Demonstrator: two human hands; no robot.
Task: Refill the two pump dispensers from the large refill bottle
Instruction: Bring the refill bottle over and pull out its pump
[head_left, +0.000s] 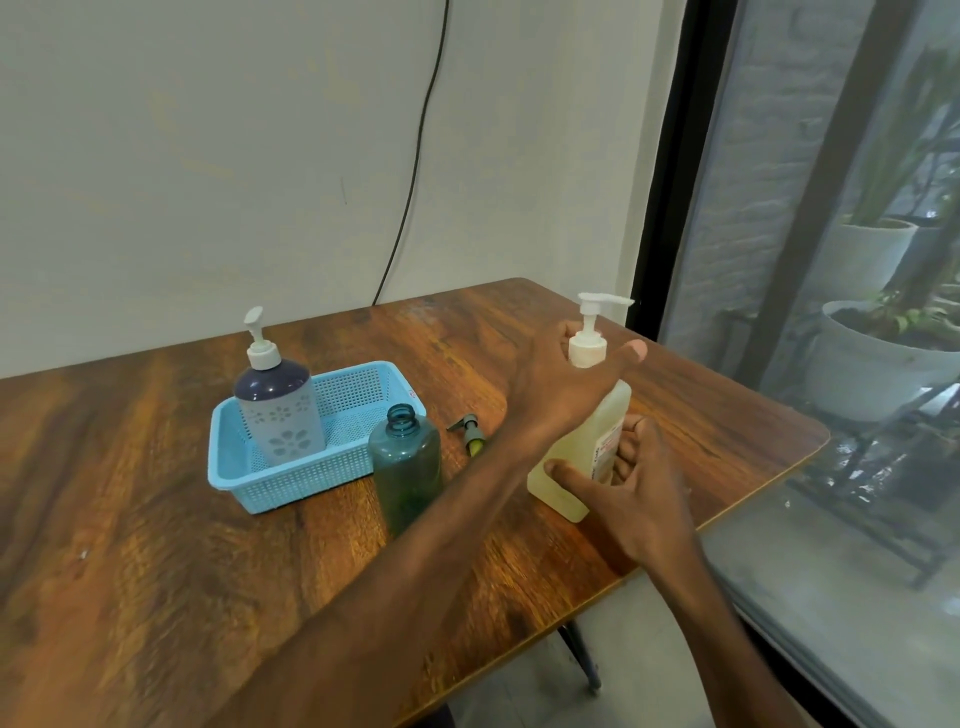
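Refill bottle, one in number, is seen in the head view at the right side of the counter, and it is held by both hands. Its pale body is filled with a yellowish liquid, and one white pump head is mounted on its neck. The left hand is closed about the pump's collar, which lies between thumb and fingers. The right hand is clamped on the lower body, with the thumb pressed on the front face and the fingers curled round the labelled side.

Two pump dispensers are counted. The blue dispenser, dark at the shoulder with a grey floral sleeve, is fitted with its pump and stands upright inside one light-blue basket, in its left part. The green dispenser, translucent, stands upright on the counter just beside the basket's near right corner. Its neck is open, and how much it holds cannot be told. One loose pump lies on the counter between the green dispenser and the left forearm.

One black cable is run down the wall. Two white plant pots are seen behind the window glass on the right.
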